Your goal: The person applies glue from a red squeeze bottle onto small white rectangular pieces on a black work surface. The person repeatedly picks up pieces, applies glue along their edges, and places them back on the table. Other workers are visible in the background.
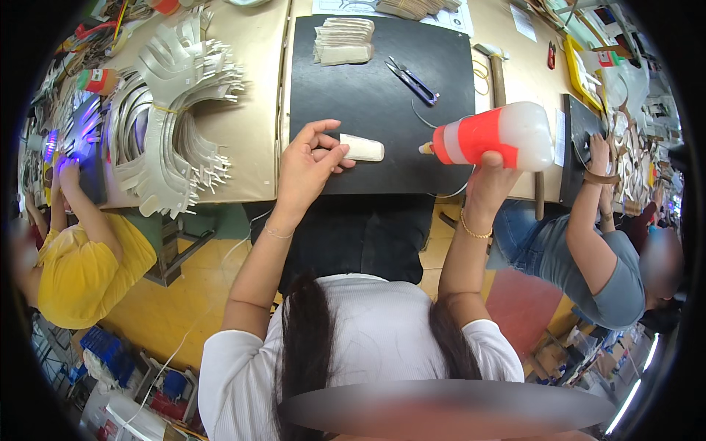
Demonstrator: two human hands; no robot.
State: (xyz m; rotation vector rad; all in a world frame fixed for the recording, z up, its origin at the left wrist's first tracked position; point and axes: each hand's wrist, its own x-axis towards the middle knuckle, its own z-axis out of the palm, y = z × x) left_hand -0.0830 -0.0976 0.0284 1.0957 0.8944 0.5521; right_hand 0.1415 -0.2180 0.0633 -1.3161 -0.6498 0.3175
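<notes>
My left hand (316, 158) pinches the left end of a small off-white strap-shaped piece (365, 149) with a rounded right end, over the black work mat (331, 95). In my right hand (490, 180) is a squeeze bottle (526, 136), whitish and wrapped with red tape. It lies nearly sideways, its narrow nozzle pointing left toward the piece and apart from it. A stack of similar pale pieces (344, 42) sits at the mat's far left. Thread snips (413, 81) with dark blue handles rest on the mat's far right part.
Left of the mat lies a large bundle of pale curved pieces (165, 117). A hammer (498, 77) is on the right side of the table, with a yellow tray (581, 73) beyond. One person in yellow (95, 268) works at left, another in grey-blue (599, 268) at right.
</notes>
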